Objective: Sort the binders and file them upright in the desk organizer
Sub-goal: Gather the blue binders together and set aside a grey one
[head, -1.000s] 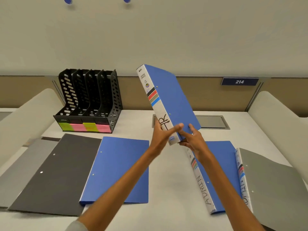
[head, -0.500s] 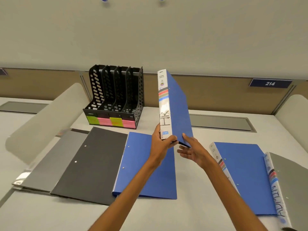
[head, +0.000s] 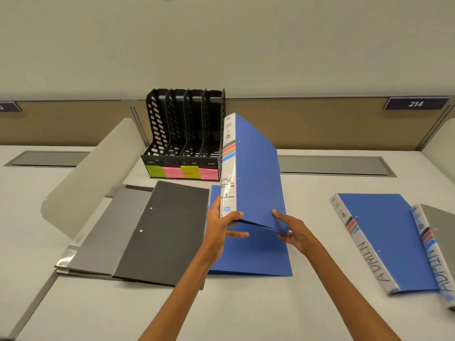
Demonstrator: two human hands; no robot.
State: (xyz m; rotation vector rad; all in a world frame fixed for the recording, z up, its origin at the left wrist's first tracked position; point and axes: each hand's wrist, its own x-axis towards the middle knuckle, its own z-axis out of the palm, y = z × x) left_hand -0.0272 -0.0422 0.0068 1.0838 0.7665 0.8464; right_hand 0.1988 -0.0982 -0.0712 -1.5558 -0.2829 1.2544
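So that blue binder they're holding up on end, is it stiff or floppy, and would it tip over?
Probably stiff: the blue binder looks flat and straight though the left hand and right hand grip only its lower end. Likely light, since a fingertip hold suffices. Tall and narrow, with covers gaping at the bottom, it would probably tip if released.

blue binder [head: 258, 173] cover looks like matt card, its white spine [head: 229, 173] under glossy clear plastic. black organizer [head: 184, 134] is perforated hard plastic. tabletop [head: 246, 311] is smooth, matt, pale grey.
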